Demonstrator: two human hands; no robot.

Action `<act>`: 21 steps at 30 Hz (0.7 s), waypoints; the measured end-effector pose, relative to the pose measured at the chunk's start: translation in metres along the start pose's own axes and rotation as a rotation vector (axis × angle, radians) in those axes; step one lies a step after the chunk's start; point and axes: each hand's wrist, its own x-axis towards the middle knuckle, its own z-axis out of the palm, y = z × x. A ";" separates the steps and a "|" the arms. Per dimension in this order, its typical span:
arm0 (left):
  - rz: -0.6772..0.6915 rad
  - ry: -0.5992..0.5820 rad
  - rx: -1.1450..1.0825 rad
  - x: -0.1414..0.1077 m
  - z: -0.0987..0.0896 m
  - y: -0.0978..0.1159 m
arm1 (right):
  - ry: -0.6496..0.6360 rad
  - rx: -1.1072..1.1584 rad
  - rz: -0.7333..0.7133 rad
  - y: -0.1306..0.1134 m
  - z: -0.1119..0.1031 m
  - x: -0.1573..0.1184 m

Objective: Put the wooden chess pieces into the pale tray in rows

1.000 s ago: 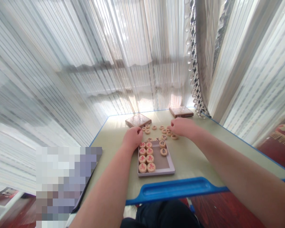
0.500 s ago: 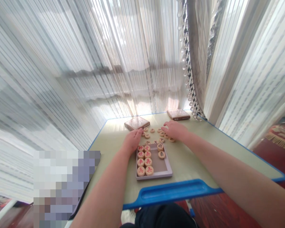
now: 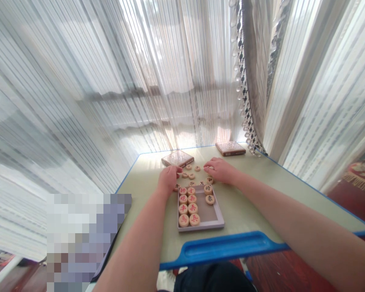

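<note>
My left hand [image 3: 169, 178] is open at the left of several loose round Chinese chess pieces [image 3: 191, 176], its bent fingers pointing right. My right hand [image 3: 220, 170] lies low over the right side of the group, fingers apart and curved, partly hiding pieces under it. Whether a fingertip touches one I cannot tell. Nearer to me is a shallow open box [image 3: 206, 224]. Two columns of red-marked pieces [image 3: 193, 209] fill its left part. Two black-marked pieces [image 3: 210, 199] stand at its upper right.
A flat closed box [image 3: 178, 157] lies just beyond my left hand, and another flat box [image 3: 230, 148] sits at the far right. The pale tabletop [image 3: 255, 215] has a blue rim with a blue tray groove [image 3: 228, 243] along its front. Curtains [image 3: 170, 81] hang behind it.
My right hand has come down over the pieces on the right and now covers some of them. My left hand has shifted slightly nearer to me. The box contents look the same.
</note>
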 end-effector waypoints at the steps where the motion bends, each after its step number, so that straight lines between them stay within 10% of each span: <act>1: -0.006 -0.004 -0.031 0.001 0.000 0.000 | -0.001 -0.003 0.001 0.000 0.000 0.000; 14: 0.266 -0.251 0.139 -0.020 0.002 0.020 | -0.028 -0.033 -0.003 0.001 0.002 0.001; 21: 0.230 -0.178 0.179 -0.011 0.003 0.009 | -0.055 -0.057 0.007 -0.001 0.000 0.000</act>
